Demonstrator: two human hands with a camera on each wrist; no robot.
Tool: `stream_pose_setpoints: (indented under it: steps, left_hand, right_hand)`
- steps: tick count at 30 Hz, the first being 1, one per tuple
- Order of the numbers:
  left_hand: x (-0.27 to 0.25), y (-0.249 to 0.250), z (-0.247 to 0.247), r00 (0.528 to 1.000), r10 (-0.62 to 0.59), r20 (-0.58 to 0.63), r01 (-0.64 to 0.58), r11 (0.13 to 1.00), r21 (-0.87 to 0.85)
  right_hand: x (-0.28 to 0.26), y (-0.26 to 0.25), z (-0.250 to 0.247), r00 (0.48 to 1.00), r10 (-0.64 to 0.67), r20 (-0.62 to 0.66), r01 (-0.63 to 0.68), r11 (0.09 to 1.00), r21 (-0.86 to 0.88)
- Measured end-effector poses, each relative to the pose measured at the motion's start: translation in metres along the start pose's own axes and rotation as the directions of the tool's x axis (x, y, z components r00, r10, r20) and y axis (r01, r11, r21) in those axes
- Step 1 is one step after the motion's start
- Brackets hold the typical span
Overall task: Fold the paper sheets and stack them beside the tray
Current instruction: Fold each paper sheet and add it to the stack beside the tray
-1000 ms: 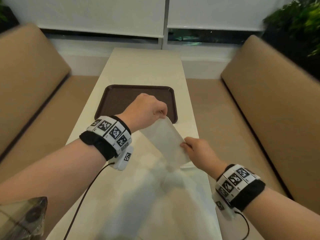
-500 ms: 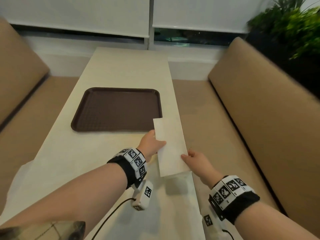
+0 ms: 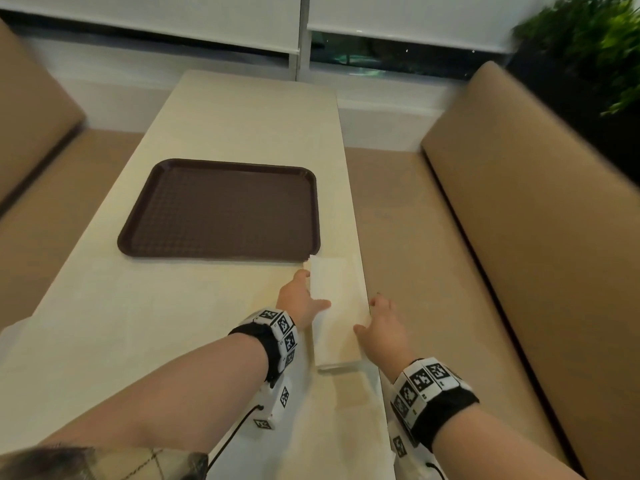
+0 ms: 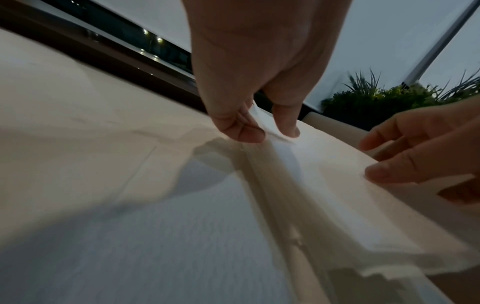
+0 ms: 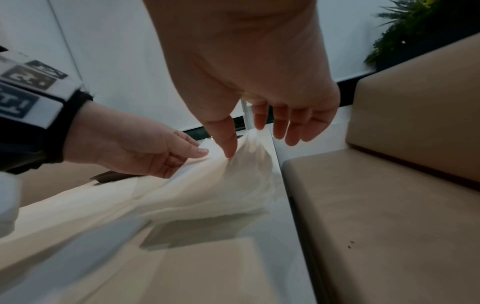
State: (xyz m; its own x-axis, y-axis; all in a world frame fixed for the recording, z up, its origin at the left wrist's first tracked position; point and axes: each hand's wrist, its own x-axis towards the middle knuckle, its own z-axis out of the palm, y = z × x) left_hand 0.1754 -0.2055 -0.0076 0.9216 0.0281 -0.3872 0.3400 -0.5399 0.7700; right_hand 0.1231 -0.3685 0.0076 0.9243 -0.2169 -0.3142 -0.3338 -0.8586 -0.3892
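Note:
A folded white paper (image 3: 341, 306) lies flat at the table's right edge, just in front of the near right corner of the brown tray (image 3: 221, 207). My left hand (image 3: 304, 292) is at its left edge, thumb on top and fingers curled against the edge, pinching it (image 4: 267, 131). On the other side my right hand (image 3: 377, 320) has its fingers straight and spread. Only its thumb tip touches the paper (image 5: 207, 195). The wrist views show several layered paper edges under the top fold. The tray holds nothing.
A larger flat paper sheet (image 3: 138, 323) covers the near part of the table. The table's right edge (image 3: 363, 289) runs right beside the folded paper. Tan benches (image 3: 519, 237) flank the table, and a plant (image 3: 588, 46) stands at the far right.
The folded paper came down from mid-air and forward to the table beside the tray's corner. My right hand let go of its near edge and spread its fingers.

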Motion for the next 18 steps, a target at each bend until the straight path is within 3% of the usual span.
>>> stream_pose_setpoints:
  steps: [4,9,13,18]
  left_hand:
    - [-0.001,-0.006,-0.001,0.997,-0.064,-0.047,0.060,0.995,-0.078]
    - [0.002,-0.003,-0.001,0.958,-0.230,0.169,0.269,0.926,-0.264]
    - [0.005,0.001,0.004,0.895,-0.181,0.407,0.372,0.808,-0.457]
    - [-0.010,0.011,-0.012,0.899,-0.145,0.413,0.337,0.832,-0.441]
  right_hand:
    - [0.008,0.004,0.008,0.997,-0.014,0.071,-0.001,0.981,0.196]
    - [0.017,-0.003,0.014,0.993,0.027,0.115,-0.060,0.954,0.293]
    - [0.020,-0.007,0.020,0.982,0.081,0.169,-0.131,0.941,0.311]
    - [0.019,-0.006,0.011,0.975,0.113,0.193,-0.182,0.903,0.389]
